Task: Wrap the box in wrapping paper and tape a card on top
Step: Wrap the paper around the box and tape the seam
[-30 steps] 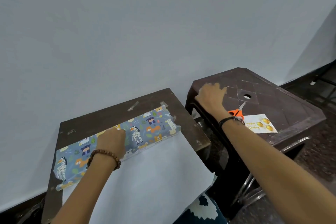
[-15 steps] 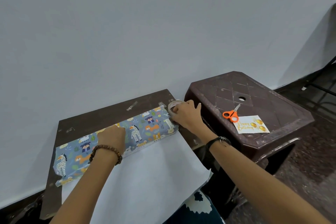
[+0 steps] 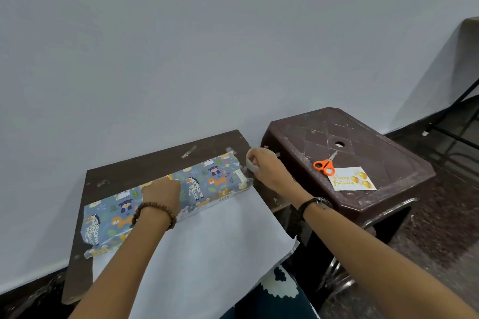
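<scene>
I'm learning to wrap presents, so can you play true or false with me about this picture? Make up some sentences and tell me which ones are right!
1. The left hand presses down on the animal-print wrapping paper. True.
2. The right hand holds the scissors. False: it holds a roll of tape; the orange scissors lie on the stool.
3. The birthday card is taped on the present. False: it lies on the stool beside the scissors.
4. The white side of the paper faces up toward the person. True.
5. The scissors are blue. False: their handles are orange.
</scene>
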`<state>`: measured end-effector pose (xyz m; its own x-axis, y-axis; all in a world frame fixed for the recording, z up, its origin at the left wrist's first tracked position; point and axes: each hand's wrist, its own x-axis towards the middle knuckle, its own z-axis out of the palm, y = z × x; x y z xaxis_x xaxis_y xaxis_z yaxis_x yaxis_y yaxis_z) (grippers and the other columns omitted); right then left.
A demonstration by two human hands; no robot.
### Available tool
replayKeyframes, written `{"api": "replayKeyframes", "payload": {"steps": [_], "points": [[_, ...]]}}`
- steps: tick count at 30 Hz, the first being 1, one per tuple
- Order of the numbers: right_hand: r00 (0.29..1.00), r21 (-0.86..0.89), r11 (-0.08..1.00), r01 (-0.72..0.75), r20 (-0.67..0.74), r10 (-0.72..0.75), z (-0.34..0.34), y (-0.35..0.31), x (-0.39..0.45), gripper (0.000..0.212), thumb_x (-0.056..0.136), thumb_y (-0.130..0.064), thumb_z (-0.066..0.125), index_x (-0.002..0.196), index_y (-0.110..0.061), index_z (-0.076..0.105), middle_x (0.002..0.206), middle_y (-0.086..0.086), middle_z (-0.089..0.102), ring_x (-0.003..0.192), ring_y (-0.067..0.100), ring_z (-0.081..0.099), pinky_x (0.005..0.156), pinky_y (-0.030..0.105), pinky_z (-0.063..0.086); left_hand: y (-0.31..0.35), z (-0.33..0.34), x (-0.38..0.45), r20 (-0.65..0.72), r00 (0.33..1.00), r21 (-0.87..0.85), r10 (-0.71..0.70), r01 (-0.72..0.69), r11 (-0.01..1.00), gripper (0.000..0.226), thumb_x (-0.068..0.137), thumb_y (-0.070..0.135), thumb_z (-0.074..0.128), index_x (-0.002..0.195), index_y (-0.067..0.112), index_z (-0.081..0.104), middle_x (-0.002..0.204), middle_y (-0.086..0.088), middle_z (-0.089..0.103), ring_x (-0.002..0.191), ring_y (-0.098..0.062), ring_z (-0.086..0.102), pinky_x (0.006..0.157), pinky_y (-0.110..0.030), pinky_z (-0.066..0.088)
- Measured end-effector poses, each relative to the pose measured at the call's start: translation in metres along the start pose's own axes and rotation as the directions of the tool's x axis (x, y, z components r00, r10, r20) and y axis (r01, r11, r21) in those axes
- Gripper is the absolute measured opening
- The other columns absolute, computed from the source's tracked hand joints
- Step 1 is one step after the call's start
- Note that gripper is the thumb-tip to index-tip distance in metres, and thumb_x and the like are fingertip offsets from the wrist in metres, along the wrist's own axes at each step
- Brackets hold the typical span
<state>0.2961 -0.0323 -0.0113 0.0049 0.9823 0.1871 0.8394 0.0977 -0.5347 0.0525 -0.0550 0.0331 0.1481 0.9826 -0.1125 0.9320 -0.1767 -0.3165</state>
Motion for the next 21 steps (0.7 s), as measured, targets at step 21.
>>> {"api": "replayKeyframes", "payload": {"steps": [21], "points": [[0.772,-0.494,0.608,-0.621,-0.251,0.584,-0.044,0.028,-0.038,0.049,0.090,-0.025,0.050,0.131,0.002,0.042,0.141,0.030,0.034,0.131,0.042,0.035,0.111,0.048,0.022,-0.001,0.006,0.001,-0.035,0.999,-0.003,0.000,0.000,1.000,0.023,0.091,0.012,0.050,0.113,0.017,0.054,0.111,-0.003,0.059,0.104,-0.020,0.058,0.087,-0.029,0.047]]}}
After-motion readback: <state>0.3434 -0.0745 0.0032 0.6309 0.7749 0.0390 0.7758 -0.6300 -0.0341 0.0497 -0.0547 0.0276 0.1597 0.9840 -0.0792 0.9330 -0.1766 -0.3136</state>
